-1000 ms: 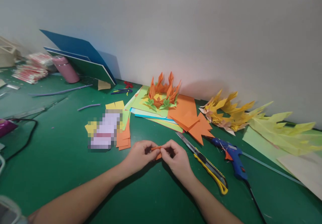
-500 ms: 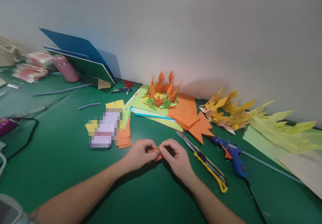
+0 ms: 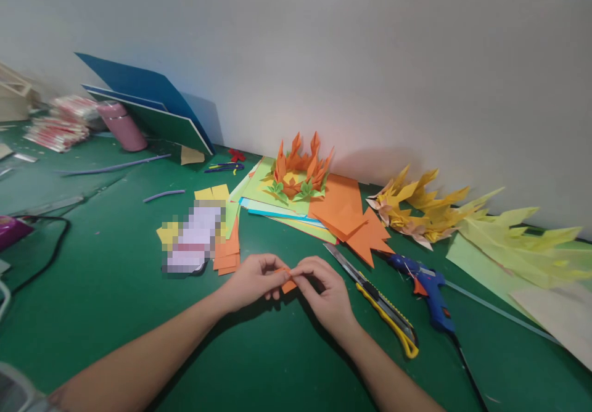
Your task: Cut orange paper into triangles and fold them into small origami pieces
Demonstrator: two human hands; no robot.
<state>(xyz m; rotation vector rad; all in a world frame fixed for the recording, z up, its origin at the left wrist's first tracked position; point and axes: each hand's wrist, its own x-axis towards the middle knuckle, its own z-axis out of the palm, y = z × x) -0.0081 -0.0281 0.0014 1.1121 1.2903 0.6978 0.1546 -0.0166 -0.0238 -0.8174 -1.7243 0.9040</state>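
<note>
A small piece of orange paper [image 3: 289, 286] is pinched between my two hands above the green table [image 3: 287, 362]. My left hand [image 3: 254, 282] grips its left side between thumb and fingers. At its upper right edge, the thumb and fingertips of my right hand [image 3: 326, 292] close on it. Part of the paper is hidden behind the fingers. Several orange paper slips [image 3: 227, 259] lie stacked just left of my left hand. To the right of my right hand rests a yellow utility knife [image 3: 377, 304] with its blade out.
An orange folded-paper crown [image 3: 300, 168] stands on coloured sheets at the back. Yellow paper crowns [image 3: 416, 208] and a blue glue gun [image 3: 430, 288] with a cord lie on the right. A blurred phone [image 3: 197, 239], a pink bottle [image 3: 123, 126] and leaning boards [image 3: 152, 119] are left.
The orange paper has turned a little between my fingers, and more of its face shows. Both hands stay in nearly the same place.
</note>
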